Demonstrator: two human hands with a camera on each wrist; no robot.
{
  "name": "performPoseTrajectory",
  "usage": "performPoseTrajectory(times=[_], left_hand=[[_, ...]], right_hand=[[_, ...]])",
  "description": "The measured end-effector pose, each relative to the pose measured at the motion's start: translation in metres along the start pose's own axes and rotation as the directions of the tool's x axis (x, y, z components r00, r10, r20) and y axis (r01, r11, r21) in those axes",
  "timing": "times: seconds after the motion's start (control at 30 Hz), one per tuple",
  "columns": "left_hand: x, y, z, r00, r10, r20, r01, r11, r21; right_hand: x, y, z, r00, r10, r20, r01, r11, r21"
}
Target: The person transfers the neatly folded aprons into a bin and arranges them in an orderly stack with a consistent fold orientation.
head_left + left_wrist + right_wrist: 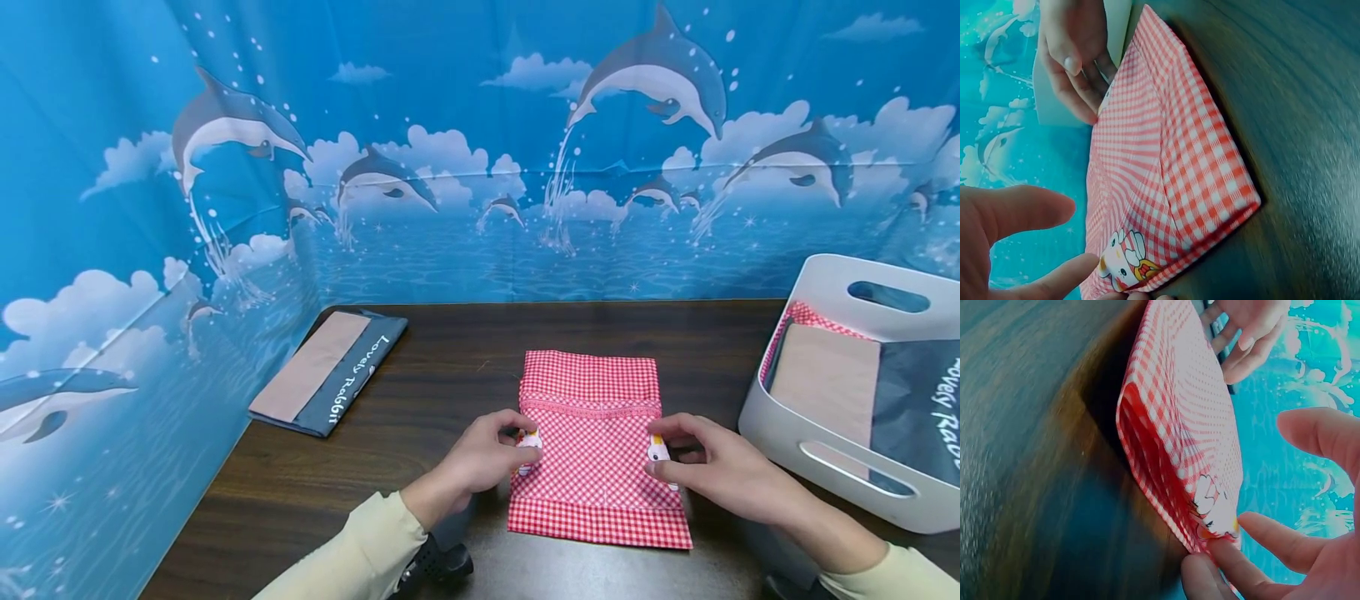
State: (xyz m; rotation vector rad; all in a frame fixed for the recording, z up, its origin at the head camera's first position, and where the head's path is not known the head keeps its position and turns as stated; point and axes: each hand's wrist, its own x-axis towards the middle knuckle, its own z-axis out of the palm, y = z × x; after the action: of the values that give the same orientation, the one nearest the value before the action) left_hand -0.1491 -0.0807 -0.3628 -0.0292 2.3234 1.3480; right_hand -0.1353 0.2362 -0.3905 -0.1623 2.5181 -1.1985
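A folded red-and-white checked cloth [600, 454] lies flat on the table, with a white cartoon print [1124, 265] at each side edge. At its left edge is my left hand [483, 454]. In the left wrist view the thumb stands apart from the index finger, whose tip is right at the print. My right hand [720, 467] is at the opposite edge. The right wrist view shows its fingertips [1249, 524] touching the cloth's edge and its thumb raised away. Stacked folds show along that side of the cloth.
Back left on the dark wooden table [450, 350] lies a flat grey and beige folded item [330, 371] lettered "Lovely Rabbit". A white bin [772, 433] stands at right, holding a similar lettered item [825, 383] and checked cloth. A blue dolphin-print curtain [450, 233] hangs behind.
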Motion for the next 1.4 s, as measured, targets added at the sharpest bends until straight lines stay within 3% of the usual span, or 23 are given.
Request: performPoseTrajectory(times=[0.2,0.33,0.57,0.8,1.03,1.23,1.4], left_hand=[[-0.001,0.0,0.0,0.999,-0.024,0.025,0.027,0.991,-0.128],[-0.002,-0.001,0.0,0.999,-0.039,0.034,0.045,0.976,-0.212],[-0.003,0.001,0.003,0.999,-0.035,0.01,0.036,0.97,-0.241],[-0.002,-0.003,0.004,0.999,-0.052,-0.003,0.049,0.961,-0.272],[-0.001,-0.006,0.003,0.998,-0.056,-0.028,0.044,0.944,-0.327],[0.0,-0.007,0.002,0.998,-0.051,-0.037,0.035,0.941,-0.337],[0.001,-0.008,0.002,0.999,-0.034,-0.019,0.025,0.937,-0.347]], right_hand=[[0.0,-0.004,-0.001,0.998,0.053,0.033,-0.056,0.994,0.09],[-0.001,-0.004,0.001,0.996,0.062,0.057,-0.072,0.975,0.211],[-0.001,-0.003,0.006,0.99,0.089,0.109,-0.127,0.897,0.424],[0.002,-0.003,0.009,0.982,0.142,0.121,-0.185,0.833,0.522],[0.003,-0.004,0.009,0.982,0.172,0.083,-0.19,0.841,0.507],[0.001,-0.005,0.011,0.982,0.149,0.119,-0.189,0.83,0.525],[0.001,-0.003,0.012,0.985,0.123,0.123,-0.169,0.846,0.505]])
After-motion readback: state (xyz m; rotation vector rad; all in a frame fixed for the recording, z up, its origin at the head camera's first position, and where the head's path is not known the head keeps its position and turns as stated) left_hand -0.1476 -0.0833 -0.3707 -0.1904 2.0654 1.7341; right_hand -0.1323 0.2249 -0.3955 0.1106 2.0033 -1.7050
